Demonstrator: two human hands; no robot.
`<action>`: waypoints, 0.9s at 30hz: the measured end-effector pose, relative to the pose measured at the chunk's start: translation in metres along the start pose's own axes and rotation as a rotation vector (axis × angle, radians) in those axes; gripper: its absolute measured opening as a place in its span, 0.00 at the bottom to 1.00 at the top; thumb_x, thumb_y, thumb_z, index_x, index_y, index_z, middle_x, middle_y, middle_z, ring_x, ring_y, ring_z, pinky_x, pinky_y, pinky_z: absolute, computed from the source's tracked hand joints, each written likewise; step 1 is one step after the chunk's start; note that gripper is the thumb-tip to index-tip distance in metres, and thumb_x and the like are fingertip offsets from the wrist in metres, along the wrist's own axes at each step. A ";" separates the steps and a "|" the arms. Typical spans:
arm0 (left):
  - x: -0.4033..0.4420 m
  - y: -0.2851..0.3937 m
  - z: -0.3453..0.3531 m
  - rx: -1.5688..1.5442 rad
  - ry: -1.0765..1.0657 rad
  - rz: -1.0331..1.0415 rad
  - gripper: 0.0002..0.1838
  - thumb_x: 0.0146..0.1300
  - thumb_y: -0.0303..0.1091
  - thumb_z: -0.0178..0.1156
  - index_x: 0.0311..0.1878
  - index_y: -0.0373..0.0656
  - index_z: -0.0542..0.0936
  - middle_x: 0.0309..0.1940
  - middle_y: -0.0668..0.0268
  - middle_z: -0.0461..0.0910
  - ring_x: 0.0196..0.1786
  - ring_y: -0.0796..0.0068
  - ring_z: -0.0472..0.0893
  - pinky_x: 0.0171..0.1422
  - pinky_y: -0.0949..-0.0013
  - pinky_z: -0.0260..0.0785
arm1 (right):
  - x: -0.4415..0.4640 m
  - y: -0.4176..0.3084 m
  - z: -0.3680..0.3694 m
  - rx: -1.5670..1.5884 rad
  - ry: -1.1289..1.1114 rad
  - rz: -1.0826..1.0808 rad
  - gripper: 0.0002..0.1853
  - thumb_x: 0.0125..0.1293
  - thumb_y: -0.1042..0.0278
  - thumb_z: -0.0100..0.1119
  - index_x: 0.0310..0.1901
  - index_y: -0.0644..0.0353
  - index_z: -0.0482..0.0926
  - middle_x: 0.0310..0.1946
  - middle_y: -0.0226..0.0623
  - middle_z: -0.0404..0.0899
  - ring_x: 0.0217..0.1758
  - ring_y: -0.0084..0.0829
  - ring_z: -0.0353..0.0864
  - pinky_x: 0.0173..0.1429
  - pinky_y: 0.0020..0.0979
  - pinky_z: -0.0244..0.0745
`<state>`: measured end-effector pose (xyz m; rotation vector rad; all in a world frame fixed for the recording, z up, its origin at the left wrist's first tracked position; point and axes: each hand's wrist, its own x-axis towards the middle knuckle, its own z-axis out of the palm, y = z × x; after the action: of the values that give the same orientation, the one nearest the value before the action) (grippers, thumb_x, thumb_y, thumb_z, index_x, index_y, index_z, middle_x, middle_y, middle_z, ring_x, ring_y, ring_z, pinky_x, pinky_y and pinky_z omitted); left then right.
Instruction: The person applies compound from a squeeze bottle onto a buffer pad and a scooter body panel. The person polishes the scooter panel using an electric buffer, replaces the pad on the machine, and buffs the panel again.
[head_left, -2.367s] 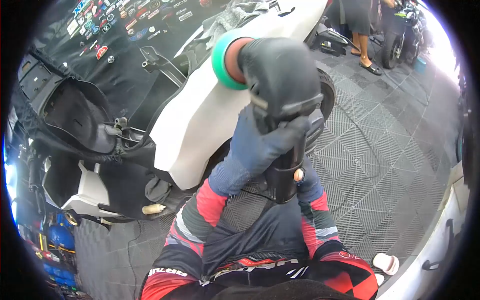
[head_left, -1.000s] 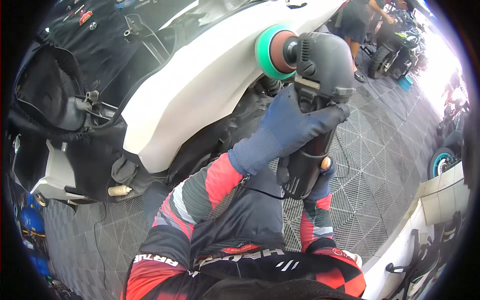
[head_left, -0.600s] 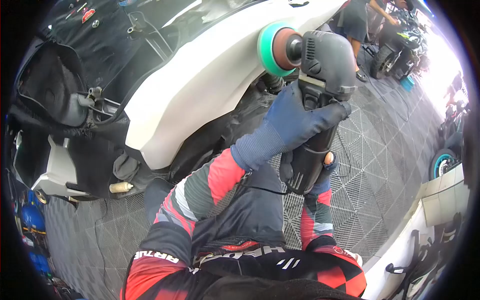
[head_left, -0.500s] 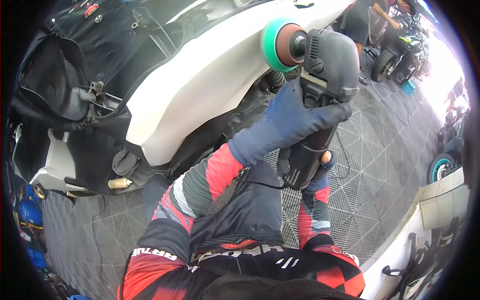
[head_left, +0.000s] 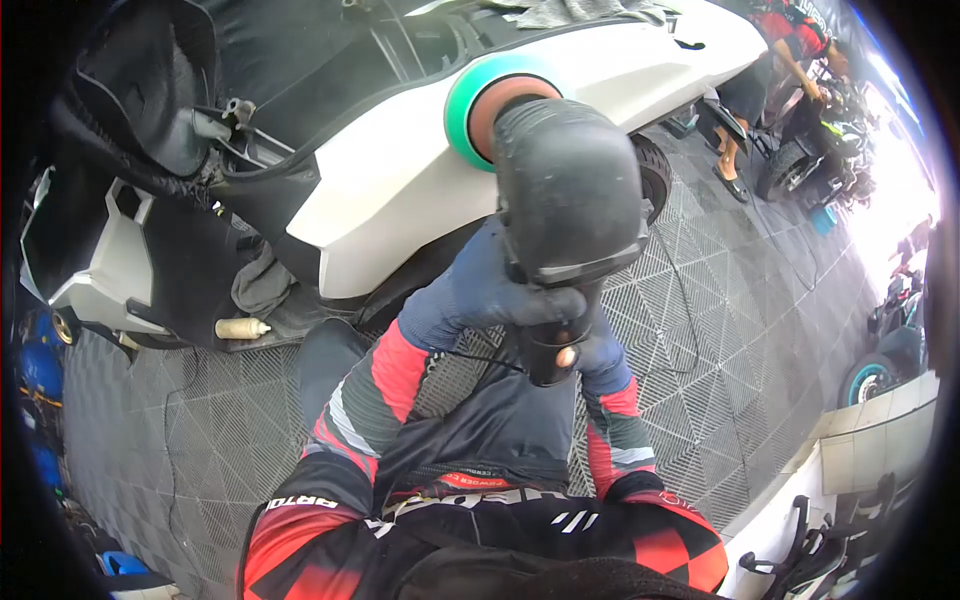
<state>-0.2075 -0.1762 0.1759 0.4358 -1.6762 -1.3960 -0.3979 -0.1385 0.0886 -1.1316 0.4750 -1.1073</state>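
In the head view a black polisher (head_left: 570,190) with a green foam pad (head_left: 462,115) is held in front of me. The pad is at the white body panel (head_left: 390,170) of a scooter or motorcycle and appears to press against it. My left hand (head_left: 490,290), in a blue glove, wraps around the polisher just behind its head. Further back, my right hand (head_left: 600,355), also gloved, grips the rear of its body, with one bare fingertip showing. The machine's head hides part of the panel.
A cream bottle (head_left: 240,328) lies by a grey cloth (head_left: 262,282) at the left. Another cloth (head_left: 590,12) rests on top of the vehicle. A co-worker (head_left: 790,45) bends at a motorcycle (head_left: 840,150) at upper right. A cable (head_left: 690,330) runs over the tiled floor (head_left: 720,400).
Both hands have brought the polisher left, and its pad now faces the white panel. The polisher's head has turned so its back is toward me. My view has shifted slightly.
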 end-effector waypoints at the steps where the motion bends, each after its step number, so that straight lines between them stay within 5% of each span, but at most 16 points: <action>1: -0.008 -0.008 -0.006 -0.032 0.007 0.057 0.41 0.48 0.39 0.81 0.65 0.38 0.76 0.56 0.61 0.82 0.57 0.70 0.80 0.65 0.63 0.73 | 0.001 0.000 0.010 -0.005 0.001 0.008 0.59 0.39 0.62 0.81 0.75 0.70 0.60 0.64 0.44 0.74 0.66 0.37 0.75 0.72 0.38 0.69; 4: -0.030 -0.033 -0.034 -0.019 -0.038 0.138 0.42 0.49 0.39 0.81 0.67 0.38 0.75 0.59 0.59 0.81 0.60 0.68 0.79 0.67 0.61 0.72 | 0.000 0.001 0.036 0.008 -0.109 0.075 0.63 0.45 0.66 0.82 0.80 0.66 0.49 0.71 0.44 0.67 0.72 0.36 0.69 0.75 0.38 0.64; 7: -0.060 -0.028 -0.038 -0.176 -0.045 0.100 0.40 0.52 0.40 0.80 0.67 0.37 0.76 0.61 0.59 0.80 0.61 0.69 0.79 0.66 0.60 0.73 | 0.003 0.015 0.067 0.066 -0.028 -0.005 0.61 0.41 0.60 0.84 0.76 0.67 0.57 0.66 0.46 0.74 0.67 0.38 0.76 0.70 0.39 0.71; 11: -0.078 -0.033 -0.048 -0.321 -0.153 0.169 0.48 0.60 0.50 0.76 0.75 0.31 0.64 0.60 0.47 0.79 0.59 0.56 0.81 0.65 0.57 0.75 | 0.007 0.049 0.075 -0.054 -0.209 -0.023 0.61 0.50 0.62 0.82 0.80 0.68 0.50 0.75 0.47 0.63 0.74 0.40 0.67 0.77 0.40 0.63; 12: -0.080 -0.032 -0.050 -0.374 -0.164 0.242 0.52 0.61 0.52 0.75 0.75 0.28 0.59 0.58 0.45 0.79 0.58 0.54 0.82 0.64 0.56 0.75 | 0.004 0.042 0.085 -0.060 -0.218 0.004 0.51 0.54 0.63 0.81 0.74 0.69 0.61 0.65 0.44 0.74 0.67 0.31 0.72 0.72 0.33 0.68; 13: -0.083 -0.030 -0.051 -0.427 -0.177 0.317 0.55 0.62 0.54 0.74 0.76 0.25 0.54 0.56 0.43 0.79 0.57 0.52 0.82 0.63 0.56 0.76 | 0.003 0.046 0.087 -0.042 -0.211 -0.009 0.51 0.54 0.63 0.81 0.74 0.69 0.61 0.65 0.44 0.74 0.67 0.31 0.72 0.72 0.33 0.68; 14: -0.096 -0.026 -0.053 -0.411 -0.035 0.138 0.68 0.49 0.62 0.80 0.78 0.29 0.50 0.45 0.55 0.78 0.49 0.50 0.82 0.64 0.47 0.71 | 0.003 0.049 0.089 -0.149 -0.212 -0.041 0.48 0.54 0.62 0.81 0.72 0.69 0.63 0.61 0.42 0.77 0.63 0.31 0.75 0.68 0.34 0.71; 17: -0.086 -0.008 -0.037 -0.372 -0.029 0.086 0.68 0.50 0.66 0.78 0.78 0.28 0.52 0.45 0.55 0.77 0.47 0.52 0.82 0.60 0.49 0.73 | 0.001 0.045 0.085 -0.306 -0.194 -0.092 0.44 0.55 0.61 0.81 0.69 0.68 0.67 0.55 0.41 0.82 0.57 0.31 0.80 0.64 0.36 0.75; 22: -0.055 0.015 0.009 -0.302 0.124 0.053 0.63 0.51 0.62 0.79 0.76 0.27 0.57 0.51 0.50 0.80 0.51 0.61 0.83 0.56 0.59 0.79 | -0.011 0.003 0.072 0.071 -0.164 0.088 0.48 0.56 0.62 0.79 0.74 0.68 0.62 0.66 0.43 0.74 0.69 0.32 0.72 0.74 0.36 0.67; 25: -0.031 0.017 0.025 -0.296 0.110 -0.001 0.56 0.52 0.59 0.79 0.74 0.32 0.64 0.50 0.53 0.82 0.49 0.61 0.85 0.54 0.59 0.80 | -0.009 0.003 0.055 0.198 -0.162 -0.069 0.49 0.56 0.65 0.77 0.76 0.70 0.59 0.71 0.44 0.69 0.73 0.32 0.67 0.77 0.36 0.62; 26: -0.021 0.017 0.032 -0.235 0.157 -0.027 0.58 0.51 0.61 0.77 0.75 0.32 0.62 0.46 0.53 0.81 0.46 0.59 0.85 0.51 0.60 0.81 | -0.007 0.000 0.054 0.198 -0.042 -0.091 0.59 0.48 0.60 0.78 0.78 0.70 0.52 0.55 0.50 0.80 0.50 0.39 0.86 0.51 0.38 0.84; 27: -0.011 0.019 0.040 -0.176 0.208 -0.051 0.61 0.50 0.64 0.76 0.76 0.31 0.59 0.41 0.53 0.80 0.43 0.58 0.86 0.47 0.60 0.83 | -0.007 -0.006 0.047 0.198 -0.043 -0.103 0.59 0.48 0.60 0.78 0.78 0.70 0.52 0.55 0.50 0.80 0.50 0.39 0.86 0.51 0.38 0.84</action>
<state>-0.2280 -0.1383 0.1893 0.5073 -1.3718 -1.4678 -0.3670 -0.1100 0.1111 -1.0121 0.2693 -1.1892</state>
